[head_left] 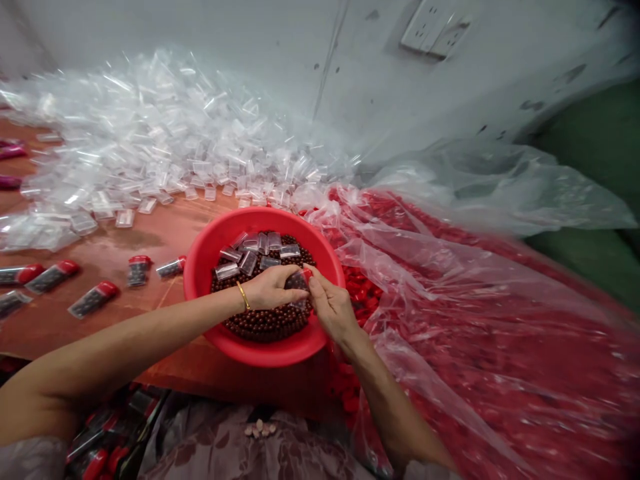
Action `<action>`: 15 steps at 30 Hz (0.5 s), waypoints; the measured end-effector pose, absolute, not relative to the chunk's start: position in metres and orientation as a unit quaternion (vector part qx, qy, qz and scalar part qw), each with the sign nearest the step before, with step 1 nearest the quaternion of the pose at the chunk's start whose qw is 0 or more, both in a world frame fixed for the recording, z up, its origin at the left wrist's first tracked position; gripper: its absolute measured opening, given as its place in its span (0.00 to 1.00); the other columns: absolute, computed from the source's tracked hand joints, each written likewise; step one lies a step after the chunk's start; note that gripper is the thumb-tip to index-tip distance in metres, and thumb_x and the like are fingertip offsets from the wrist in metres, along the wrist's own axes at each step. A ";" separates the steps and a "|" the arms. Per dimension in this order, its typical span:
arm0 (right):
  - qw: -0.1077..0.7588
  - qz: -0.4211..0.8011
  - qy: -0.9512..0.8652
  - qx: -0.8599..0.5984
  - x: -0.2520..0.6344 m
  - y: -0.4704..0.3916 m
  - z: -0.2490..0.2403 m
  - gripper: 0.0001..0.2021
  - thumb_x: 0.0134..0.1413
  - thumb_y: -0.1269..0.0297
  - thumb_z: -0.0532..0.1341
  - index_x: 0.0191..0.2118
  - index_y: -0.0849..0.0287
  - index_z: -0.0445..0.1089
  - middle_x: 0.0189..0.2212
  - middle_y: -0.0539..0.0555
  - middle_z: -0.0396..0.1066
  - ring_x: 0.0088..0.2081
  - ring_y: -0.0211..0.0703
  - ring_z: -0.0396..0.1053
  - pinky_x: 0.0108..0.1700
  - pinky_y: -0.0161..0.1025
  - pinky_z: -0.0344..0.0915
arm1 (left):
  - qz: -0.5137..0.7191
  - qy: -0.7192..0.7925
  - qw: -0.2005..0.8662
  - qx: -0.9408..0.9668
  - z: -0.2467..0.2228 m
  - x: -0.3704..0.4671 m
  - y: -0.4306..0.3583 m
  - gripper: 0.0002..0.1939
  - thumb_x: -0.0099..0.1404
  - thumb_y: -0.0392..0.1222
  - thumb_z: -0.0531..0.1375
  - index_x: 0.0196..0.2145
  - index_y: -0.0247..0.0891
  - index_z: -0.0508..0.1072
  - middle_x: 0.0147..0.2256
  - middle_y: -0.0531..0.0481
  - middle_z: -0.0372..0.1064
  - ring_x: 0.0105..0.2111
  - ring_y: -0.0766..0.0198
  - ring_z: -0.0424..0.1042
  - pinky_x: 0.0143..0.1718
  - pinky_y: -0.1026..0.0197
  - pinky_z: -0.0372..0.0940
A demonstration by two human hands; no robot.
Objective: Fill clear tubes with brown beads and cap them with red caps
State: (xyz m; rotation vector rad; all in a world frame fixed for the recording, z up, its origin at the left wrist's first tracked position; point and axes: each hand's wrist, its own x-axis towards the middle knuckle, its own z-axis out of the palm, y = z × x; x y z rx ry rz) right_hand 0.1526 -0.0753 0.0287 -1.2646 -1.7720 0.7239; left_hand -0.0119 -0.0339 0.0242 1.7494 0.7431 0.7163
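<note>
Over a red basin (200, 267) of small dark brown balls (265, 325), both hands meet at one small clear container (298, 281) filled with dark balls. My left hand (275, 288), with a gold bangle at its wrist, is wrapped round the container's body. The thumb and fingers of my right hand (330, 303) press on its red cap (307, 274). Several clear containers (249, 262) without caps lie on the balls in the basin's upper part.
Clear empty containers (165, 133) are heaped along the wall. Capped filled containers (95, 299) lie at the left of the orange table (165, 233). Red caps (500, 320) under clear plastic sheeting fill the right side. More filled containers (110, 427) sit below the table's front edge.
</note>
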 end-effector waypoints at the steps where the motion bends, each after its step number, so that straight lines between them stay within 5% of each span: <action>1: 0.409 0.285 -0.705 -0.504 0.152 -0.075 0.030 0.21 0.60 0.55 0.50 0.52 0.59 0.69 0.26 0.52 0.74 0.32 0.44 0.72 0.31 0.38 0.68 | 0.309 0.311 0.516 0.736 0.025 -0.012 -0.034 0.13 0.57 0.43 0.58 0.37 0.32 0.66 0.30 0.53 0.66 0.30 0.67 0.64 0.35 0.64 0.62; 6: 0.376 0.252 -0.732 -0.509 0.159 -0.063 0.045 0.21 0.60 0.52 0.49 0.41 0.58 0.76 0.26 0.53 0.75 0.30 0.43 0.72 0.33 0.38 0.66 | 0.302 0.273 0.521 0.751 0.033 -0.011 -0.035 0.14 0.57 0.44 0.58 0.40 0.33 0.68 0.34 0.51 0.69 0.33 0.66 0.66 0.38 0.64 0.62; 10: 0.495 0.260 -0.634 -0.534 0.151 -0.050 0.052 0.24 0.60 0.48 0.47 0.35 0.58 0.75 0.22 0.52 0.70 0.25 0.38 0.67 0.32 0.37 0.63 | 0.231 0.306 0.462 0.800 0.044 -0.011 -0.037 0.10 0.57 0.44 0.59 0.30 0.33 0.69 0.24 0.56 0.64 0.25 0.70 0.62 0.29 0.68 0.57; 13: 0.523 0.439 -0.532 -0.501 0.132 -0.044 0.049 0.32 0.59 0.42 0.39 0.44 0.58 0.72 0.28 0.52 0.70 0.27 0.38 0.67 0.33 0.38 0.66 | 0.199 0.318 0.408 0.832 0.048 -0.011 -0.041 0.09 0.56 0.43 0.59 0.28 0.33 0.69 0.23 0.56 0.64 0.23 0.70 0.61 0.27 0.68 0.56; 15: 0.488 0.528 -0.513 -0.469 0.121 -0.043 0.045 0.36 0.57 0.39 0.35 0.55 0.56 0.65 0.40 0.55 0.71 0.39 0.42 0.70 0.44 0.42 0.66 | 0.191 0.320 0.368 0.852 0.048 -0.012 -0.045 0.08 0.56 0.42 0.59 0.28 0.33 0.69 0.24 0.54 0.66 0.24 0.69 0.63 0.27 0.67 0.57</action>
